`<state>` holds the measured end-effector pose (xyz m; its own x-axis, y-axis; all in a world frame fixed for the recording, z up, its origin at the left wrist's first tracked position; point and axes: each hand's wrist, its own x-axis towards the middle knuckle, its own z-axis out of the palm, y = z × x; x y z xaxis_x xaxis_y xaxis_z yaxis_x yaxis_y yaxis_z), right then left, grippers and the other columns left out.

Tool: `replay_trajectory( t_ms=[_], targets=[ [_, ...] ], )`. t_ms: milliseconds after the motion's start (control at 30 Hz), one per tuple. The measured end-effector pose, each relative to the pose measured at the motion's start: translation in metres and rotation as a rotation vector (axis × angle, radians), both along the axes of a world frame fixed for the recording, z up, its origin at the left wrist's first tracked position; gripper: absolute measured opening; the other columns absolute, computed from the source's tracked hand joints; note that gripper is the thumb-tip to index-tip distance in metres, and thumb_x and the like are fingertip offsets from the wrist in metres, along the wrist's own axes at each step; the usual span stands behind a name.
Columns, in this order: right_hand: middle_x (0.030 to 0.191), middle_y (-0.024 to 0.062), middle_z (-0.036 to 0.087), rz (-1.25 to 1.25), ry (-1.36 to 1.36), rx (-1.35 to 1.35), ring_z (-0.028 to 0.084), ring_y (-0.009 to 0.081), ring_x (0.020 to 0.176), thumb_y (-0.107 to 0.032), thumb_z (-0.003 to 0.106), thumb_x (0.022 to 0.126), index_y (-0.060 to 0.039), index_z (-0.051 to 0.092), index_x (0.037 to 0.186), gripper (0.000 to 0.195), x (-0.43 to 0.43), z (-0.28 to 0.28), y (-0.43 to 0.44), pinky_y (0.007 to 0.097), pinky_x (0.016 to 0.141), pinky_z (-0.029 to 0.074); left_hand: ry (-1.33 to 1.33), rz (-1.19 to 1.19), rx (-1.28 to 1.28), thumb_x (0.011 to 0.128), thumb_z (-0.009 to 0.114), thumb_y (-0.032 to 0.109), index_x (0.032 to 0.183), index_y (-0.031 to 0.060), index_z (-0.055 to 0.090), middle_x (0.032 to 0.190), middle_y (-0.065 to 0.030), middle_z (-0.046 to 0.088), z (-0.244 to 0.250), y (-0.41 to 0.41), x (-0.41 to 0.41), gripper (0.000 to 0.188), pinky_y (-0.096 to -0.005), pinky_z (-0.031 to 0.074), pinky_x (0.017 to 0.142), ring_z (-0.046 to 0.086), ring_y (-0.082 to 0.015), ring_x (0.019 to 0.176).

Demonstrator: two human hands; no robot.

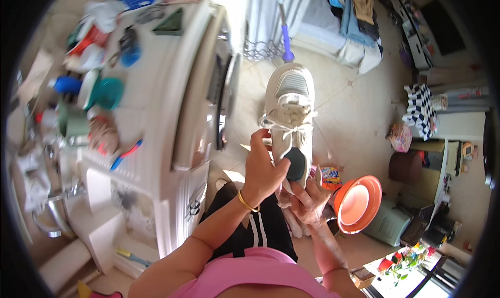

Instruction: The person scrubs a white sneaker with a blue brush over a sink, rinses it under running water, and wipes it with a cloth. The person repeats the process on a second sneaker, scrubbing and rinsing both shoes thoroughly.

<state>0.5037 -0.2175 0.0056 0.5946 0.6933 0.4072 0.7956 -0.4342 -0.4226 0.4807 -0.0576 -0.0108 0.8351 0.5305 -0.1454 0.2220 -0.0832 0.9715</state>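
Note:
A cream lace-up sneaker [293, 102] with a grey mesh toe points away from me, its laces tied in a bow and its dark insole showing. My left hand [263, 173], with a gold bangle at the wrist, grips the shoe's left side near the opening, thumb at the collar. My right hand [310, 200] holds the heel end from below; some of its fingers are hidden. Just past the toe stands a pole with a purple grip [287, 44]. Pinkish cloth hangs below the heel, partly covered by my right hand.
An orange basin [358, 204] and a Tide packet [330, 177] are by my right hand. At left stands a white counter [156, 91] with bottles, a brush [125, 155] and bags. A bed with clothes [357, 20] is at the far side. A teal bin-like container [387, 222] stands at right.

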Motion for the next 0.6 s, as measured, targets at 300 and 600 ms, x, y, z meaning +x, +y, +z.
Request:
replay_trajectory(
  t_ms=[300, 600],
  targets=[
    [0.078, 0.0085, 0.067, 0.383, 0.700, 0.420, 0.064, 0.0145, 0.067, -0.001, 0.072, 0.080, 0.0005, 0.062, 0.101, 0.023, -0.082, 0.138, 0.068, 0.0245, 0.060, 0.049, -0.594, 0.087, -0.348, 0.069, 0.048, -0.013, 0.129, 0.0037, 0.040, 0.125, -0.0091, 0.052, 0.112, 0.112, -0.147, 0.063, -0.0277, 0.046, 0.088, 0.055, -0.0148, 0.110],
    [0.120, 0.0140, 0.062, 0.794, 1.381, 0.044, 0.055, 0.0206, 0.116, -0.024, 0.073, 0.077, -0.0009, 0.049, 0.133, 0.065, -0.082, 0.139, 0.198, 0.0324, 0.101, 0.038, -0.352, 0.652, -0.584, 0.082, 0.048, -0.013, 0.145, 0.0100, 0.033, 0.132, -0.0056, 0.051, 0.139, 0.164, -0.277, 0.068, -0.0321, 0.045, 0.098, 0.053, -0.0176, 0.117]
  ],
)
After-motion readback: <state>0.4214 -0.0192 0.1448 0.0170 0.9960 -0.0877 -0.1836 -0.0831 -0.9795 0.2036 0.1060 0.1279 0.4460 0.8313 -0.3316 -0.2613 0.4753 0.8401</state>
